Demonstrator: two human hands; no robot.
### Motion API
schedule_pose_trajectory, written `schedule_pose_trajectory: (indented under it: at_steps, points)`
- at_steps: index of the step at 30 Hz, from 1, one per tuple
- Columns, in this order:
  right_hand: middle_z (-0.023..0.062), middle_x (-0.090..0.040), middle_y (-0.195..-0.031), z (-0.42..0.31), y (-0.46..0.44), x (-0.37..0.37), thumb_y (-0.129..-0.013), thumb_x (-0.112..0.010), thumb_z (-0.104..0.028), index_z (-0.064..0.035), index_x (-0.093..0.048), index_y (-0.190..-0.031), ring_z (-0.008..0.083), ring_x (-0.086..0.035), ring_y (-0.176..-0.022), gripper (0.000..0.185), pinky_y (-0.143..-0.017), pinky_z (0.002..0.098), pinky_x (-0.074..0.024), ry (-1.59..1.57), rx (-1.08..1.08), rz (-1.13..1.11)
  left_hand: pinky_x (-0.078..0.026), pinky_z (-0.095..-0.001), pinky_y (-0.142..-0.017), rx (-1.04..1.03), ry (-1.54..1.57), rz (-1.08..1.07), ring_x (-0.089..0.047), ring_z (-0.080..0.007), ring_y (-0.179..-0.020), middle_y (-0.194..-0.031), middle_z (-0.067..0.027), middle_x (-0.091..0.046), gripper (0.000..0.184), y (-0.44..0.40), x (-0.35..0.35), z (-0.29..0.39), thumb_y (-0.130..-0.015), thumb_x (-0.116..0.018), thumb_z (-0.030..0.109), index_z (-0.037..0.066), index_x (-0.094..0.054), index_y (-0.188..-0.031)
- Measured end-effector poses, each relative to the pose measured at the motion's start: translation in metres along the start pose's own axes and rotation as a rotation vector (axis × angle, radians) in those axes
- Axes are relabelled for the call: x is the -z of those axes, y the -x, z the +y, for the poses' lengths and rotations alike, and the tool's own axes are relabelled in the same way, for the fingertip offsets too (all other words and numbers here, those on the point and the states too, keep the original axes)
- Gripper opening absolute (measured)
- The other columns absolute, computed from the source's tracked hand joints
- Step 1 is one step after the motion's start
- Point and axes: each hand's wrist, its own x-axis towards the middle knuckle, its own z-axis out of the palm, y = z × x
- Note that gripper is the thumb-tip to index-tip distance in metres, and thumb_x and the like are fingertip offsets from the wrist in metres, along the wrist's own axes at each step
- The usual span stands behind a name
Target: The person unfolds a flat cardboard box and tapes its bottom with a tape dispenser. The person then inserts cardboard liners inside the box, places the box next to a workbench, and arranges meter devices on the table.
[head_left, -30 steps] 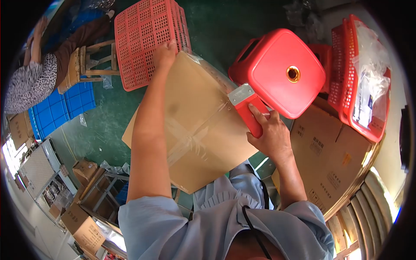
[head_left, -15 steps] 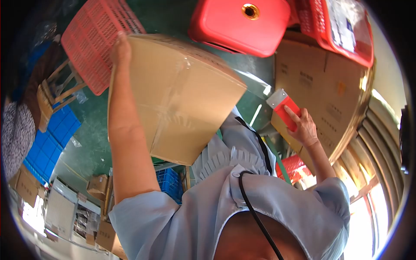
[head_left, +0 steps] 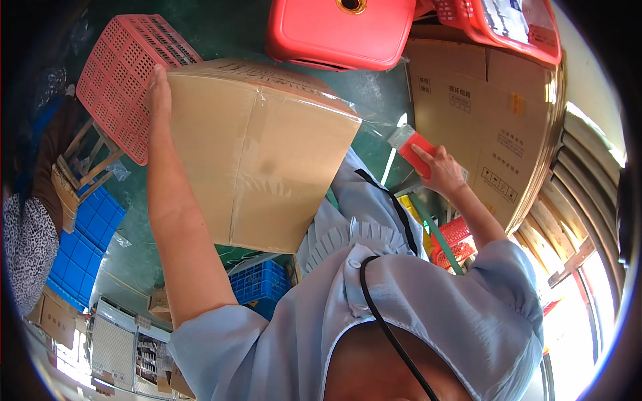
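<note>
A large brown cardboard box (head_left: 294, 167) is tilted in front of me, with a strip of clear tape along its seam. My left hand (head_left: 159, 97) grips the box's far left edge, fingers stretched along it. In my right hand (head_left: 444, 172) is a red tape dispenser (head_left: 415, 152) with a metal head, held to the right of the box. Clear tape (head_left: 376, 121) stretches from the box's right corner to the dispenser. What supports the box underneath is mostly hidden.
A pink perforated basket (head_left: 120, 87) stands beyond my left hand. Ahead is a red stool (head_left: 341, 33); flattened cartons (head_left: 468, 127) lean at right below a red basket (head_left: 495, 37). Blue crates (head_left: 261, 284) sit below the box. A person in patterned clothing (head_left: 30, 247) is at far left.
My view has shifted, so most things sit further left. Both hands keep their holds, and the dispenser stays right of the box with the tape stretched between them.
</note>
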Motion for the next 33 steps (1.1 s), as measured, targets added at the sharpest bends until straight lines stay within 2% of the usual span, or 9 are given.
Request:
schedule_pose_trajectory:
  at_steps: [4,7,12,14,15,20,28,30,33]
  points:
    - [0.0172,-0.044,-0.103,-0.036,-0.055,-0.01,-0.061,-0.063,-0.021,-0.0353,-0.028,-0.129,0.0331,-0.055,-0.089,0.078,-0.074,0.0376,-0.049,-0.037,-0.028,-0.138,-0.036,-0.0375,-0.089,0.017,0.03,-0.097,-0.049,-0.0283,-0.104,-0.111,-0.0161,-0.052,0.071,0.02,0.014,0.02,-0.065,-0.056,0.063,0.008,-0.052,-0.11]
    - [0.0168,-0.052,-0.099,-0.06,-0.088,-0.007,-0.06,-0.062,-0.027,-0.0323,-0.031,-0.129,0.0294,-0.053,-0.095,0.076,-0.079,0.0371,-0.0472,-0.145,0.014,-0.161,-0.044,-0.0296,-0.076,0.057,0.16,-0.139,-0.056,-0.0197,-0.086,-0.096,-0.0085,-0.058,0.059,0.015,0.012,0.013,-0.063,-0.07,0.045,0.009,-0.053,-0.107]
    - [0.0124,-0.057,-0.1,-0.066,-0.106,-0.003,-0.059,-0.06,-0.026,-0.0277,-0.037,-0.126,0.0279,-0.055,-0.095,0.071,-0.078,0.0354,-0.0474,-0.203,-0.047,-0.24,-0.044,-0.0284,-0.075,0.074,0.232,-0.13,-0.057,-0.0173,-0.083,-0.094,-0.0066,-0.059,0.056,0.02,0.011,0.024,-0.063,-0.071,0.039,0.007,-0.054,-0.106]
    - [0.012,-0.06,-0.096,-0.05,-0.139,-0.036,-0.06,-0.06,-0.039,-0.0238,-0.048,-0.117,0.0266,-0.058,-0.091,0.06,-0.077,0.0337,-0.0473,-0.298,-0.129,-0.551,-0.044,-0.0276,-0.075,0.104,0.217,-0.129,-0.057,-0.0158,-0.082,-0.093,-0.0059,-0.059,0.053,0.024,0.012,0.03,-0.063,-0.072,0.036,0.007,-0.056,-0.104]
    - [0.012,-0.06,-0.096,-0.061,-0.123,-0.01,-0.058,-0.06,-0.027,-0.0182,-0.052,-0.111,0.0276,-0.06,-0.087,0.054,-0.073,0.0341,-0.0487,-0.214,0.058,-0.658,-0.044,-0.027,-0.076,0.104,0.19,-0.11,-0.057,-0.0149,-0.081,-0.093,-0.0057,-0.06,0.051,0.017,0.012,0.026,-0.063,-0.073,0.035,0.007,-0.057,-0.103]
    - [0.0092,-0.06,-0.098,-0.042,-0.103,-0.076,-0.058,-0.062,-0.036,-0.026,-0.045,-0.118,0.0261,-0.058,-0.092,0.063,-0.08,0.0349,-0.0462,-0.142,-0.098,-0.453,-0.043,-0.0272,-0.077,0.05,0.076,-0.106,-0.057,-0.0169,-0.086,-0.093,-0.0055,-0.062,0.052,-0.012,0.013,0.004,-0.065,-0.067,0.043,0.009,-0.06,-0.104]
    - [0.0161,-0.057,-0.098,-0.013,-0.081,-0.072,-0.061,-0.058,-0.038,-0.0285,-0.031,-0.129,0.0294,-0.056,-0.093,0.073,-0.081,0.0373,-0.0448,-0.271,-0.16,-0.272,-0.038,-0.0425,-0.089,0.058,-0.87,-0.186,-0.049,-0.0285,-0.106,-0.111,-0.0125,-0.054,0.04,0.002,-0.002,0.079,-0.086,-0.041,0.039,0.008,-0.059,-0.104]
    - [0.0162,-0.056,-0.101,-0.009,-0.078,-0.064,-0.061,-0.058,-0.037,-0.0292,-0.03,-0.13,0.0292,-0.055,-0.095,0.075,-0.082,0.0372,-0.0444,-0.297,-0.201,-0.269,-0.028,-0.0513,-0.094,-0.448,-1.172,-0.133,-0.038,-0.0267,-0.117,-0.121,-0.0118,-0.047,0.04,0.032,-0.015,0.091,-0.088,-0.037,0.037,0.007,-0.056,-0.109]
    - [0.016,-0.054,-0.105,-0.003,-0.073,-0.057,-0.062,-0.058,-0.035,-0.0298,-0.028,-0.131,0.0291,-0.054,-0.098,0.076,-0.084,0.037,-0.0438,-0.339,-0.249,-0.245,-0.016,-0.0548,-0.098,-0.877,-0.885,-0.227,-0.033,-0.0253,-0.12,-0.123,-0.0106,-0.044,0.044,0.111,-0.057,0.121,-0.088,-0.033,0.04,0.007,-0.054,-0.11]
